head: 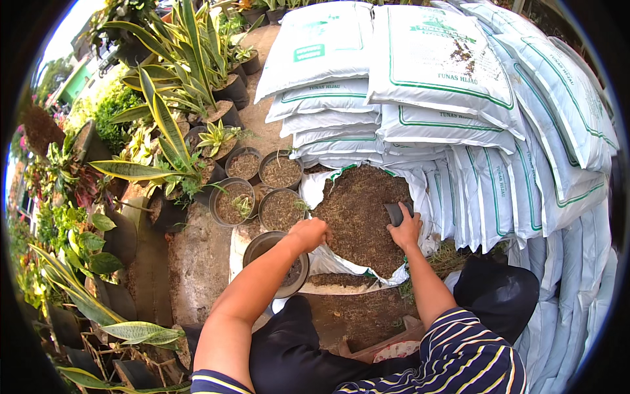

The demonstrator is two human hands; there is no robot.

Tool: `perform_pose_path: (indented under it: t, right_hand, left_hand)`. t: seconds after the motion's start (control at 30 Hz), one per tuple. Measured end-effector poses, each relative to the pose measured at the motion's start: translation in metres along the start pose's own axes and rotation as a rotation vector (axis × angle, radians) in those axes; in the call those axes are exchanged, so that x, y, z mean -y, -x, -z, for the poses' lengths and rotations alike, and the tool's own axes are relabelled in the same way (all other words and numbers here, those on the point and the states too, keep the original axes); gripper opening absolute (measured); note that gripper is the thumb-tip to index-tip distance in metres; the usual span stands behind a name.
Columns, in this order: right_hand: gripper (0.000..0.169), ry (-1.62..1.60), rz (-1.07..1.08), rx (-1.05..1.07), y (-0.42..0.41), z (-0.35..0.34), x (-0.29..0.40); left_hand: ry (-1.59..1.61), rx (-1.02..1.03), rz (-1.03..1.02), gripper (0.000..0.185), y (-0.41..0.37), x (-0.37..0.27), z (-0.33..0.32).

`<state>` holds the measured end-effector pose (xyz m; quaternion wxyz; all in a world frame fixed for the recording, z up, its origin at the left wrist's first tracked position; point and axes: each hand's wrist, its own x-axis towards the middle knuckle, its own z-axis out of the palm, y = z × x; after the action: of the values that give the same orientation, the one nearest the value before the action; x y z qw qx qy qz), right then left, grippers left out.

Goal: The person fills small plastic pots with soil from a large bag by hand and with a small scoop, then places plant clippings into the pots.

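An opened white sack of brown soil mix lies before me, its torn edges spread around the mix. My right hand grips a small dark scoop-like piece at the right side of the mix. Over the sack's left edge is my left hand, fingers curled; whether they hold anything cannot be told. Below my left forearm stands a round plastic pot, partly covered by the arm. Several soil-filled pots, among them one with a small plant, stand close together to the left of the sack.
White sacks with green print are stacked high behind and to the right. Potted snake plants and other leafy plants line the left side. A wooden piece with patterned cloth lies between my legs.
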<state>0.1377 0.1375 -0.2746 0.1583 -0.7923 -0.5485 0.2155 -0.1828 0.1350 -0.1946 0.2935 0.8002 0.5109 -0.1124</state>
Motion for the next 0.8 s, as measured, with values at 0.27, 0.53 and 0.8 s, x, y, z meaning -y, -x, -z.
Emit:
perform_pose_path:
  t: [0.27,0.53,0.8]
  right_hand:
    - [0.081,-0.147,0.373,-0.086,-0.010,0.038,0.028]
    - [0.088,0.038,0.148,-0.058,-0.022,0.024,0.028]
    - [0.089,-0.079,-0.052,0.042,0.000,0.000,0.023]
  left_hand:
    - [0.022,-0.007,0.023,0.026,0.003,-0.001,0.000]
    - [-0.012,0.024,0.026,0.033,0.002,-0.002,0.004]
    - [-0.034,-0.001,0.021,0.034,-0.010,0.004,-0.001]
